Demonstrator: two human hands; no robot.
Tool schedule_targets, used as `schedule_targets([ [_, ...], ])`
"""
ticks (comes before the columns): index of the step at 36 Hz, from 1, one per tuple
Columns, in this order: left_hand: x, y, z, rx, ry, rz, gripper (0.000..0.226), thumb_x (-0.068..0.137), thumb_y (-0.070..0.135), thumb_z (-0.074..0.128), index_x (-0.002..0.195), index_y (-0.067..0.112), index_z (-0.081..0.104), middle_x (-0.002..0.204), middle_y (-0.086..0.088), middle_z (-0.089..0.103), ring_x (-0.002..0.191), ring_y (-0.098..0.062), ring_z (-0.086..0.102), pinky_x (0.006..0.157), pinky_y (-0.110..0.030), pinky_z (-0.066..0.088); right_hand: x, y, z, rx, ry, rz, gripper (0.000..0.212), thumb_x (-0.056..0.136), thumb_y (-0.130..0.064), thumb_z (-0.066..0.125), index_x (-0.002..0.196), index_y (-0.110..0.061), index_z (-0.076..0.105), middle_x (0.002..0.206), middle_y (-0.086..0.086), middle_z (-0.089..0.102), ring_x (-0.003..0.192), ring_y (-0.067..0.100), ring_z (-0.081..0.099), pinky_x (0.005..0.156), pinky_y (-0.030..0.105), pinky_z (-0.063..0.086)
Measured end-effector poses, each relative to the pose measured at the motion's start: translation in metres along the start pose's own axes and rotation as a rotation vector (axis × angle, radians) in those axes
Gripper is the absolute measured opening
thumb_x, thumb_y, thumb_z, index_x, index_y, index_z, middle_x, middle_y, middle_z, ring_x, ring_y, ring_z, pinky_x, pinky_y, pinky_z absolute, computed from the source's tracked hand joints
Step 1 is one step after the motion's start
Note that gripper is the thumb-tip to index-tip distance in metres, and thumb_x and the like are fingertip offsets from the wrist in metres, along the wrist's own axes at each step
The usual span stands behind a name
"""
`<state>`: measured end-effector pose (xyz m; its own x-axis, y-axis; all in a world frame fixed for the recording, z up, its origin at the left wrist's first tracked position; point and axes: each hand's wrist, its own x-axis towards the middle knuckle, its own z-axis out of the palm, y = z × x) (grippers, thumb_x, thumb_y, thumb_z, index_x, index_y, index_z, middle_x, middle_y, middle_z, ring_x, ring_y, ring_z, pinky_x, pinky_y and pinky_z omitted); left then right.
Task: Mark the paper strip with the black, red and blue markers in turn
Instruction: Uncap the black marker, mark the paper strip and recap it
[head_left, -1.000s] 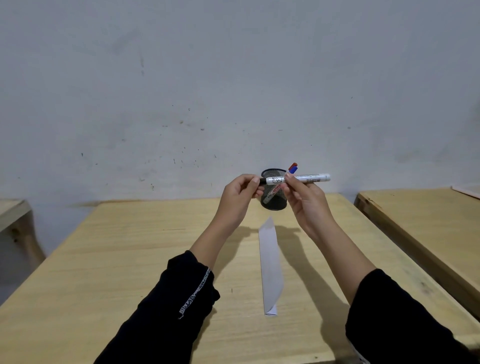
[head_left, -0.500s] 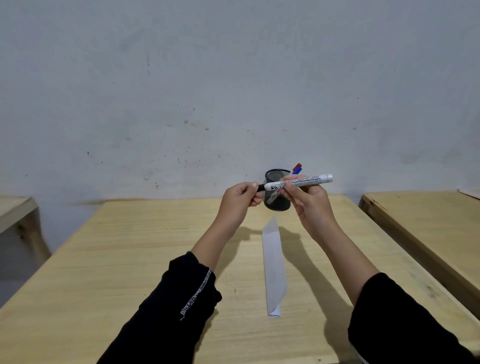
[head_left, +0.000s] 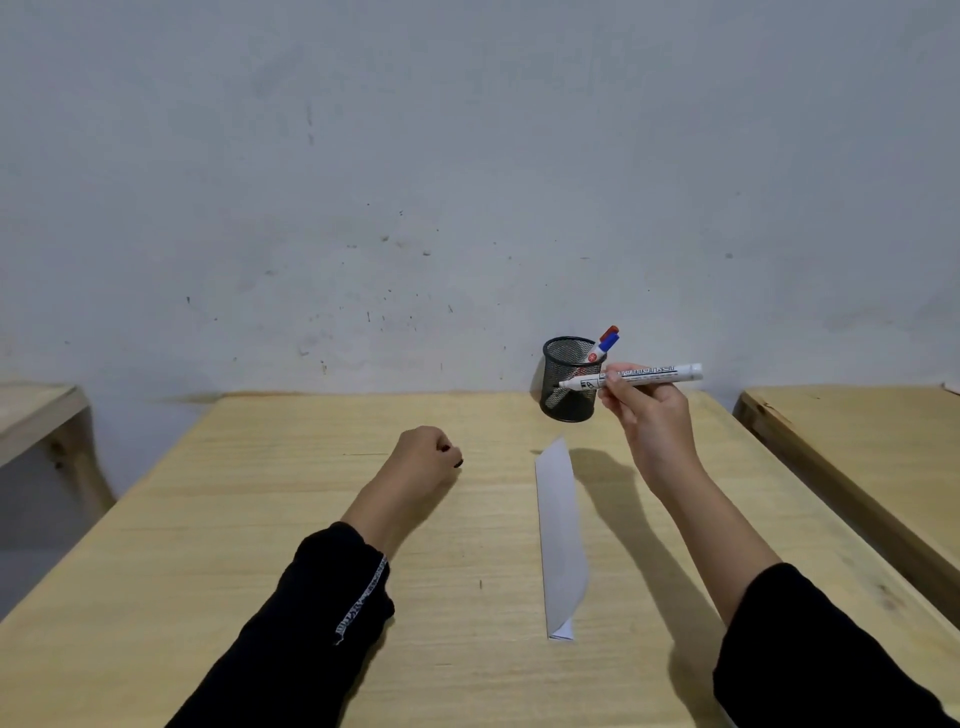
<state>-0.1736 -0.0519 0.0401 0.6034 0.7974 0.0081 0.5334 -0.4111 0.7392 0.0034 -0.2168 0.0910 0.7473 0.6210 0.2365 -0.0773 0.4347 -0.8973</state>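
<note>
1. A pale wooden desk (head_left: 260, 519) stands against a scuffed grey-white wall (head_left: 415, 156); more desks flank it left (head_left: 36, 415) and right (head_left: 857, 441).
2. The paper strip (head_left: 560, 535) lies flat right of centre, running near to far.
3. The right hand (head_left: 652, 415) pinches the uncapped black marker (head_left: 636, 376) level above the strip's far end; its barrel print is unreadable.
4. The left hand (head_left: 423, 457) is fisted over a dark cap (head_left: 457, 462).
5. A mesh cup (head_left: 569, 379) at the far edge holds the red (head_left: 609, 332) and blue (head_left: 609, 342) markers.

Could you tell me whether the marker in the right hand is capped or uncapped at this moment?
Uncapped: the black marker in the right hand shows its bare nib, pointing left. The closed left hand seems to hold the cap.
</note>
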Motion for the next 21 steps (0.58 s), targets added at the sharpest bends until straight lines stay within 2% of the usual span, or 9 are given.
schedule_targets([
  [3,-0.002,-0.004,0.002,0.153,-0.021,0.025,0.013,0.087,0.012,0.053,0.077,0.006,0.058,0.074,-0.001,0.06,0.055,-0.01,0.047,0.049,-0.022,0.033,-0.002,0.006,0.0,-0.032,-0.012,0.014,0.009,0.089,-0.005,0.059,0.086,-0.01,0.065,0.084,0.005,0.064,0.07,0.011,0.061,0.069,0.017,0.051],
  [5,-0.002,-0.004,0.003,0.209,-0.022,0.047,0.013,0.088,0.014,0.054,0.078,0.006,0.058,0.08,-0.007,0.059,0.058,-0.014,0.045,0.05,-0.024,0.032,-0.004,0.009,0.002,-0.043,-0.017,0.021,0.009,0.088,-0.006,0.06,0.085,-0.011,0.066,0.084,0.005,0.065,0.072,0.011,0.062,0.069,0.017,0.052],
  [8,0.0,-0.002,0.006,0.227,-0.03,0.071,0.015,0.089,0.017,0.054,0.082,0.005,0.058,0.086,-0.008,0.057,0.064,-0.016,0.046,0.051,-0.024,0.033,-0.005,0.012,0.005,-0.042,-0.017,0.029,0.01,0.088,-0.005,0.06,0.084,-0.012,0.067,0.081,0.003,0.066,0.072,0.01,0.063,0.068,0.015,0.051],
  [11,0.001,-0.004,0.009,0.203,-0.044,0.066,0.021,0.089,0.023,0.057,0.086,0.003,0.059,0.082,-0.004,0.052,0.061,-0.013,0.042,0.053,-0.025,0.033,-0.005,0.014,0.005,-0.031,-0.016,0.051,0.009,0.088,-0.006,0.061,0.084,-0.012,0.067,0.079,0.001,0.067,0.071,0.01,0.063,0.069,0.016,0.052],
  [14,-0.002,-0.006,0.012,0.192,0.002,0.099,0.036,0.091,0.036,0.056,0.106,0.003,0.058,0.097,-0.006,0.053,0.077,-0.014,0.047,0.065,-0.026,0.037,-0.005,0.015,0.004,-0.021,-0.012,0.06,0.009,0.087,-0.006,0.061,0.084,-0.012,0.068,0.077,-0.002,0.069,0.069,0.008,0.064,0.068,0.016,0.052],
  [16,-0.01,-0.003,0.014,0.128,0.135,0.167,0.042,0.093,0.037,0.052,0.122,0.005,0.051,0.116,-0.005,0.047,0.092,-0.013,0.049,0.078,-0.025,0.04,-0.004,0.015,0.003,-0.021,-0.008,0.057,0.01,0.087,-0.006,0.062,0.083,-0.013,0.068,0.076,-0.001,0.068,0.068,0.008,0.063,0.068,0.015,0.052],
  [18,-0.022,0.001,0.016,0.088,0.257,0.297,0.039,0.095,0.033,0.049,0.126,0.008,0.049,0.124,-0.003,0.044,0.1,-0.012,0.049,0.085,-0.02,0.041,-0.004,0.015,0.001,-0.024,-0.004,0.052,0.01,0.087,-0.006,0.061,0.083,-0.013,0.068,0.077,0.001,0.067,0.067,0.008,0.063,0.067,0.015,0.052],
  [20,-0.031,0.005,0.022,0.205,0.261,0.493,0.036,0.096,0.029,0.047,0.124,0.007,0.05,0.126,-0.002,0.043,0.1,-0.008,0.042,0.088,-0.006,0.035,-0.004,0.016,-0.001,-0.026,0.0,0.05,0.01,0.088,-0.005,0.061,0.084,-0.012,0.067,0.077,0.001,0.066,0.066,0.008,0.063,0.067,0.015,0.051],
  [21,-0.036,0.006,0.026,0.212,0.23,0.56,0.035,0.096,0.028,0.047,0.125,0.008,0.05,0.125,0.001,0.042,0.099,-0.006,0.041,0.089,-0.004,0.033,-0.003,0.017,-0.002,-0.026,0.002,0.049,0.009,0.088,-0.005,0.06,0.084,-0.011,0.067,0.076,0.002,0.065,0.066,0.008,0.062,0.066,0.015,0.051],
])
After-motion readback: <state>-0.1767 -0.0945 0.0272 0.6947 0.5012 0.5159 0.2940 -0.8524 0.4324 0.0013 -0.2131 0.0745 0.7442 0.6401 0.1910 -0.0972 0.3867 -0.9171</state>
